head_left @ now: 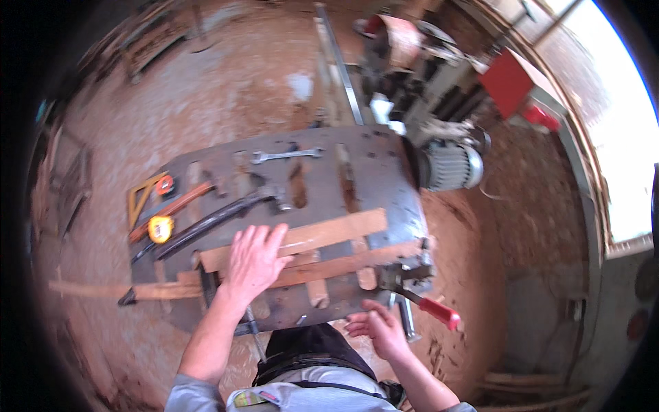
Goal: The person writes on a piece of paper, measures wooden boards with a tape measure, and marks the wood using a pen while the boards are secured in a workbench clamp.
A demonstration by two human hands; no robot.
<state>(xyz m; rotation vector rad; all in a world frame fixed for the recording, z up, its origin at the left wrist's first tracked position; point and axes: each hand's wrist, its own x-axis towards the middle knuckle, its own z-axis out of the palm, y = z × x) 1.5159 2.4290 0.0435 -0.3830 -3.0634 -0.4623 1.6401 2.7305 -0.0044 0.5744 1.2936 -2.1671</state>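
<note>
My left hand (255,266) lies across a flat wooden board (336,230). Its fingertips reach over the far edge and the thumb sits by the near edge. Just nearer to me, a second, darker wooden strip (343,264) runs along the slotted metal table (391,172). At that strip's right end is a clamp with a red handle (439,313). My right hand (379,329) hovers off the table's near edge, left of the handle, with its fingers loosely bent and apart and nothing visible in them. A bar clamp (252,323) juts from the near edge beside my left wrist.
On the table's left lie a black-handled hammer (223,221), a wooden-handled hammer (175,204), a yellow tape measure (160,229) and a yellow square (141,199). A wrench (287,155) is at the far side. A grey motor (452,167) stands beyond the right edge, below a red box (515,82).
</note>
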